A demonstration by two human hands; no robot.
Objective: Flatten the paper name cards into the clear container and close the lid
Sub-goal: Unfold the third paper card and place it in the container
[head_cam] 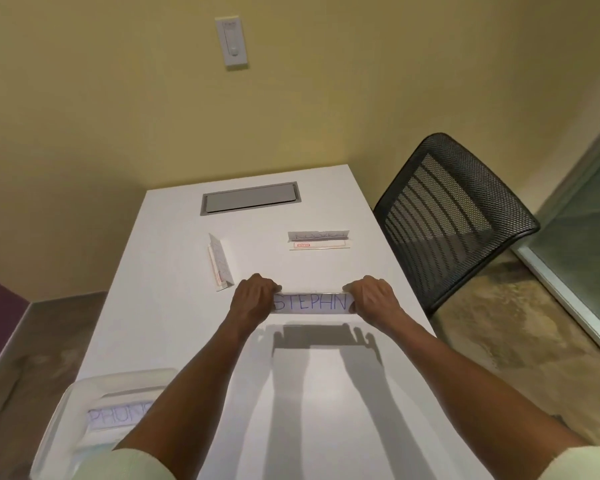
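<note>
Fingers (272,285) of both hands pinch the ends of a white folded paper name card lettered STEPHN (313,303), lifted above the white desk (174,258). It looks unflattened; next, pressing it flat, then into the clear plastic container (84,386) at near left.

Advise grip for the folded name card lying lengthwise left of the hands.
Pinch the folded name card across its raised ridge, coming from above with fingers on its left and right faces. It stands tent-like, long axis running away from the viewer, so the short ends give little purchase.
</note>
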